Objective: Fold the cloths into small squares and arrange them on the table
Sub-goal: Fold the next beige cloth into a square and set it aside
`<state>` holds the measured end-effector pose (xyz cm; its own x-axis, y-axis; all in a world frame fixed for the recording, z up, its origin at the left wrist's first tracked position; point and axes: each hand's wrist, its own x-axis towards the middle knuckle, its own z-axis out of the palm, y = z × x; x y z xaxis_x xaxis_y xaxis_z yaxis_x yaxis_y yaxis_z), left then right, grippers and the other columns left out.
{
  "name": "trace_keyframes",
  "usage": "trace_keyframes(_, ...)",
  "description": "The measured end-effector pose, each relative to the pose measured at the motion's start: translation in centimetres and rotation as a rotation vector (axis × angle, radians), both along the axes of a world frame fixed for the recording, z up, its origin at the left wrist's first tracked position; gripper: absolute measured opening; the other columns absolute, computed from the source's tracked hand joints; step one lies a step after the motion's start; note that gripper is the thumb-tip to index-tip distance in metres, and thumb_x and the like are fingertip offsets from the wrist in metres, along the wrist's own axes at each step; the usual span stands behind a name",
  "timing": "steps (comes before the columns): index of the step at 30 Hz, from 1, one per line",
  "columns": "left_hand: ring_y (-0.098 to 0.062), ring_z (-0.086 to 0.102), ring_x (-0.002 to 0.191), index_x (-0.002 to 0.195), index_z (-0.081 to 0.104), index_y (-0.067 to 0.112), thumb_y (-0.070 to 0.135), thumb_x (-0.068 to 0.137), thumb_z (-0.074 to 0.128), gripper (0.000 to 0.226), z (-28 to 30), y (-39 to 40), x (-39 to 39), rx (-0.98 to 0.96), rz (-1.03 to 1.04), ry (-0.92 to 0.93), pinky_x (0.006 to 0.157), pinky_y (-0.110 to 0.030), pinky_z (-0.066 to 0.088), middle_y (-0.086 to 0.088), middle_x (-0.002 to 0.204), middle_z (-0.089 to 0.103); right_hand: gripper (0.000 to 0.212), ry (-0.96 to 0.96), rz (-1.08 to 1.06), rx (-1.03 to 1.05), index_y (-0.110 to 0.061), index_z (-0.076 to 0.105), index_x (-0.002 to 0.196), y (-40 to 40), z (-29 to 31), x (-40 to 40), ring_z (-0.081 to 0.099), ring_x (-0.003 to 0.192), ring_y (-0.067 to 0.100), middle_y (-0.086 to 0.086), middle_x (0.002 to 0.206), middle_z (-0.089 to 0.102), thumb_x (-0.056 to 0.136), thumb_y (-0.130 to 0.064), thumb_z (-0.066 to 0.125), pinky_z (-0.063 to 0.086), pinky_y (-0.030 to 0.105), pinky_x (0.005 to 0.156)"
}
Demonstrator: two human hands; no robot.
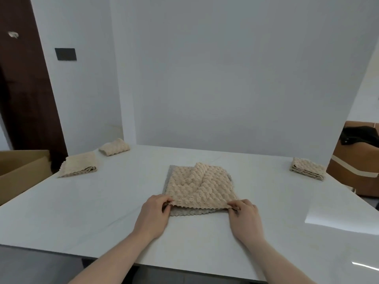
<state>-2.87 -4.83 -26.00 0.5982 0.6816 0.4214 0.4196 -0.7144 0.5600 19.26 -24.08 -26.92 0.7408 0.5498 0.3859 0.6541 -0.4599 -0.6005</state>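
Note:
A beige bobbled cloth (200, 186) lies in the middle of the white table (82, 212), folded over itself with a wrinkle near its far edge; a grey layer shows under it. My left hand (153, 214) pinches the near left corner of the top layer. My right hand (245, 214) pinches the near right corner. Two folded beige cloths lie at the far left: a flat one (79, 165) and a smaller one (114, 147) behind it. Another folded cloth (307, 168) sits at the far right edge.
An open cardboard box (18, 173) stands left of the table. A brown seat (356, 160) with a black item on it is to the right. A white wall panel (225, 78) rises behind the table's far edge.

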Motion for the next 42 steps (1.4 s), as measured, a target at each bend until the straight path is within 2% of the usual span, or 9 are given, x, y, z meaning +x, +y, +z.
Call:
trace_keyframes(4, 0.004, 0.051, 0.098, 0.107, 0.073, 0.034, 0.01, 0.095, 0.062, 0.029, 0.3, 0.2, -0.1, 0.045, -0.019, -0.009, 0.087, -0.008, 0.037, 0.027, 0.099, 0.06, 0.016, 0.114, -0.006, 0.08, -0.034, 0.073, 0.097, -0.1, 0.3, 0.4, 0.06, 0.104, 0.018, -0.015, 0.099, 0.061, 0.095, -0.021, 0.064, 0.048, 0.032, 0.094)
trace_keyframes(11, -0.007, 0.058, 0.102, 0.103, 0.076, 0.027, 0.013, 0.094, 0.066, 0.019, 7.4, 1.3, 1.8, 0.136, -0.017, -0.151, 0.091, -0.019, 0.041, 0.012, 0.103, 0.071, 0.015, 0.085, 0.011, 0.198, -0.028, 0.071, 0.091, 0.2, 6.4, 2.2, 0.065, 0.09, 0.013, -0.013, 0.088, 0.07, 0.096, -0.016, 0.062, 0.045, 0.028, 0.078)
trace_keyframes(15, -0.011, 0.061, 0.098, 0.103, 0.077, 0.026, 0.014, 0.095, 0.067, 0.018, 13.6, 0.8, 2.0, 0.202, -0.012, -0.269, 0.093, -0.031, 0.05, 0.011, 0.101, 0.073, 0.016, 0.028, 0.031, 0.315, -0.025, 0.068, 0.092, -0.2, 12.3, 1.9, 0.063, 0.089, 0.014, -0.012, 0.087, 0.069, 0.098, -0.014, 0.059, 0.043, 0.027, 0.08)
trace_keyframes(20, -0.008, 0.062, 0.093, 0.098, 0.077, 0.03, 0.018, 0.092, 0.069, 0.015, 21.3, -0.8, -0.1, 0.297, -0.005, -0.419, 0.086, -0.032, 0.051, 0.017, 0.092, 0.071, 0.009, -0.025, 0.021, 0.5, -0.026, 0.067, 0.093, -3.0, 19.1, -0.3, 0.061, 0.084, 0.007, -0.011, 0.085, 0.068, 0.099, -0.027, 0.061, 0.045, 0.028, 0.075)
trace_keyframes(24, -0.003, 0.063, 0.084, 0.092, 0.074, 0.032, 0.028, 0.093, 0.07, 0.006, 25.6, -2.7, -2.9, 0.343, -0.042, -0.488, 0.076, -0.026, 0.049, 0.021, 0.085, 0.07, 0.009, -0.077, 0.049, 0.613, -0.026, 0.067, 0.091, -5.9, 23.1, -2.9, 0.06, 0.075, -0.004, -0.01, 0.081, 0.068, 0.099, -0.03, 0.063, 0.042, 0.007, 0.063)
trace_keyframes(28, -0.006, 0.063, 0.07, 0.084, 0.074, 0.031, 0.038, 0.091, 0.071, 0.011, 27.4, -5.0, -5.4, 0.245, -0.083, -0.531, 0.067, -0.022, 0.048, 0.017, 0.076, 0.07, 0.012, -0.093, 0.087, 0.68, -0.021, 0.069, 0.093, -8.7, 24.9, -5.1, 0.058, 0.066, 0.006, -0.006, 0.079, 0.068, 0.099, -0.031, 0.064, 0.044, 0.01, 0.059)
trace_keyframes(31, -0.005, 0.055, 0.059, 0.076, 0.073, 0.027, 0.042, 0.091, 0.072, 0.021, 27.3, -6.0, -6.8, 0.058, -0.14, -0.482, 0.062, -0.019, 0.047, 0.014, 0.066, 0.064, 0.012, -0.068, 0.091, 0.695, -0.02, 0.069, 0.093, -10.1, 24.6, -6.0, 0.053, 0.06, 0.002, -0.003, 0.075, 0.066, 0.098, -0.03, 0.065, 0.043, 0.01, 0.057)
trace_keyframes(35, -0.01, 0.053, 0.064, 0.077, 0.076, 0.022, 0.045, 0.089, 0.074, 0.026, 25.4, -5.9, -7.6, -0.078, -0.177, -0.33, 0.068, -0.03, 0.047, -0.005, 0.071, 0.064, 0.012, -0.019, 0.1, 0.654, -0.023, 0.07, 0.09, -11.0, 23.0, -5.9, 0.048, 0.052, 0.006, 0.0, 0.066, 0.061, 0.096, -0.033, 0.068, 0.042, 0.023, 0.055)
trace_keyframes(42, -0.01, 0.056, 0.057, 0.076, 0.077, 0.02, 0.04, 0.087, 0.076, 0.023, 21.6, -5.4, -6.5, -0.235, -0.107, -0.103, 0.056, -0.023, 0.042, 0.011, 0.054, 0.061, 0.013, -0.009, 0.052, 0.438, -0.028, 0.072, 0.081, -10.8, 18.9, -4.1, 0.057, 0.059, 0.011, -0.007, 0.072, 0.069, 0.089, -0.038, 0.075, 0.044, 0.027, 0.061)
